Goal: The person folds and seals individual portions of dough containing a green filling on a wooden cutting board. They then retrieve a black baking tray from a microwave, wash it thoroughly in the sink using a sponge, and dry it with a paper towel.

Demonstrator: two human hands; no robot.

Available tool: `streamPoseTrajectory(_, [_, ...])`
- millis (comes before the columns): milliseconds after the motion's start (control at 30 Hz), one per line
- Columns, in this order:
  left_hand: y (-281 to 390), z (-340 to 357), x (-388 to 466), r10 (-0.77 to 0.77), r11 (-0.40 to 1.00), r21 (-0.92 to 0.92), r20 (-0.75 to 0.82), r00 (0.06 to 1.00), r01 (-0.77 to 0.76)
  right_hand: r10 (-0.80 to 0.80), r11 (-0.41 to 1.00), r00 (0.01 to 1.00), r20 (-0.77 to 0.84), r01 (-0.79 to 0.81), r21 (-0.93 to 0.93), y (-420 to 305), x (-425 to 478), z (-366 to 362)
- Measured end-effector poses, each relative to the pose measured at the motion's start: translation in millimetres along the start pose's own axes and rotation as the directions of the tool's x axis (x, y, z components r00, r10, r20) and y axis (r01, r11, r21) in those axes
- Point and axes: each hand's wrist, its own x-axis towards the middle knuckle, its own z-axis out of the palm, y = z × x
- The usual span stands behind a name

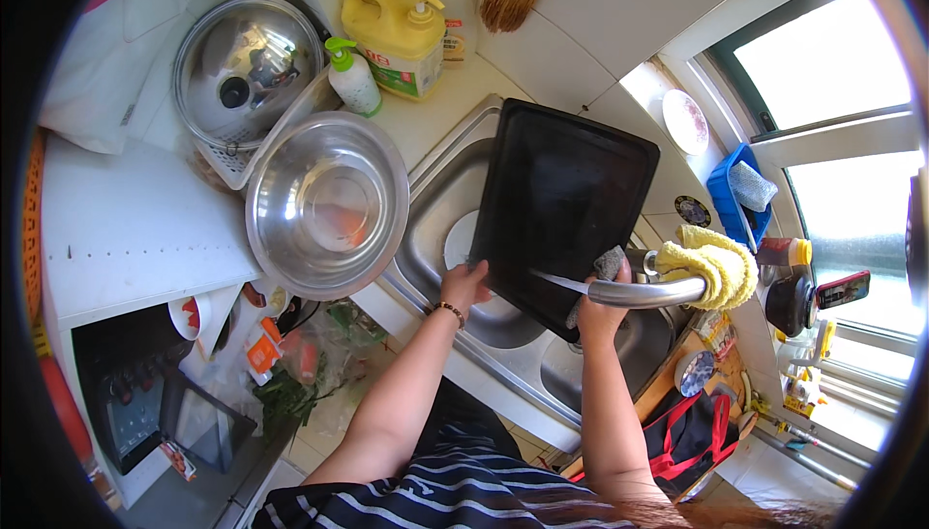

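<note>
A black rectangular baking tray (566,202) is tilted over the stainless steel double sink (450,180). My left hand (464,287) grips its lower left corner, a beaded bracelet on the wrist. At the tray's lower right edge, my right hand (606,307) holds a grey scrubbing cloth (608,262) against it, partly hidden behind the faucet spout (646,292). Water runs from the spout onto the tray. Under the tray, a white plate (459,240) shows in the left basin. A yellow towel (707,268) is wrapped around the faucet.
Left of the sink sits a steel bowl (326,202), near a lidded steel pot (250,71). A green-topped pump bottle (353,77) and yellow detergent jug (395,35) stand behind. A blue basket (733,195) is by the window; a patterned bowl (694,373) lies at right.
</note>
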Motion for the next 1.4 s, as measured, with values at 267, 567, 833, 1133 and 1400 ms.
streamPoseTrajectory(267, [1.6,7.0,-0.4,0.210,0.892,-0.421,0.066,0.975,-0.164,0.020,0.997,1.000,0.000,-0.020,0.076,8.9,-3.5,22.8])
streamPoseTrajectory(567, [36.2,9.5,-46.6,0.216,0.933,-0.201,-0.350,0.912,-0.298,0.086,0.961,0.991,0.104,-0.111,0.254,12.5,20.3,17.1])
streamPoseTrajectory(833, [20.4,-47.6,-89.2,0.412,0.904,0.112,0.039,0.910,-0.414,0.125,0.960,0.937,0.325,-0.197,0.197,27.2,39.2,-0.6])
streamPoseTrajectory(1133, [-4.7,-44.6,-119.0,0.372,0.912,0.090,0.236,0.898,-0.401,0.176,0.846,0.611,0.772,-0.494,0.199,74.2,45.6,-9.5])
streamPoseTrajectory(1400, [4.6,-43.7,-85.2,0.487,0.874,-0.033,0.069,0.871,-0.485,0.155,0.627,0.343,0.927,-0.759,0.176,70.0,55.0,-13.7])
